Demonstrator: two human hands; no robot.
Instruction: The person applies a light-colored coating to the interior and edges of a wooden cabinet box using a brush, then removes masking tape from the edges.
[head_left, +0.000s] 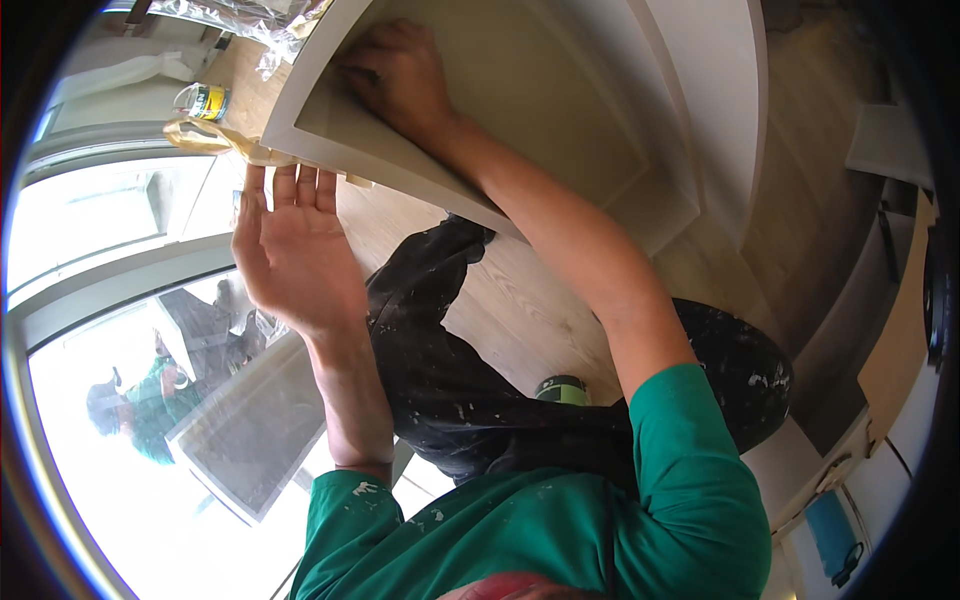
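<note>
A pale grey open-fronted cabinet (560,90) stands tilted in view ahead of me. My right hand (405,85) reaches inside it, into the far left corner, with its fingers curled against the inner wall. What those fingers hold, if anything, is hidden. Outside, under the cabinet's near left edge, my left hand (302,250) is turned palm up with fingers stretched out. Its fingertips reach the edge, beside a loose loop of yellowish masking tape or paper (205,135). Whether they press on the edge or the strip, I cannot tell.
A small can with a yellow label (208,101) stands at far left, near crumpled clear plastic (265,25). On the wooden floor (520,300) sits a green-and-black tub (563,389) by my legs. A window (150,350) flanks my left. A blue bottle (830,535) lies lower right.
</note>
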